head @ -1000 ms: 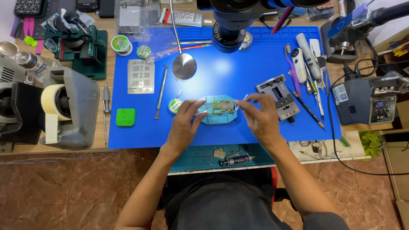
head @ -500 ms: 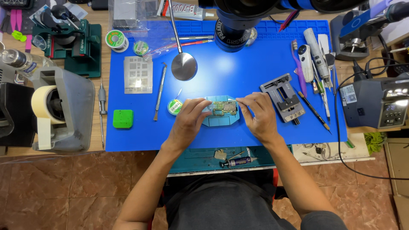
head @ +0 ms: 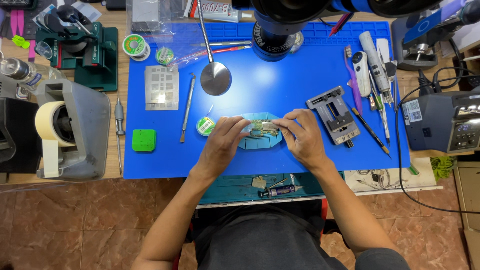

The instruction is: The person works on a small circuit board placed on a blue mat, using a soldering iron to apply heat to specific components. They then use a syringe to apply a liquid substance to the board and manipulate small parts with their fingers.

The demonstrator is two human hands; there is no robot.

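A small green circuit board [head: 263, 126] lies on a teal holder [head: 260, 141] in the middle of the blue work mat [head: 260, 85]. My left hand [head: 222, 145] pinches the board's left end with its fingertips. My right hand [head: 302, 136] grips the board's right end, fingers curled over it. Both hands rest on the mat under the black microscope head [head: 280, 22]. A small green spool [head: 205, 126] sits just left of my left hand.
A grey clamp fixture [head: 334, 115] lies right of my right hand, with pens and tools [head: 372, 65] beyond. A metal stencil [head: 161, 87], spudger [head: 186, 107], green pad [head: 144, 140] and tape dispenser [head: 65, 130] stand left. A soldering station [head: 450, 122] is far right.
The view has drifted slightly. Both hands stay on the circuit board, with only small shifts of the fingers.
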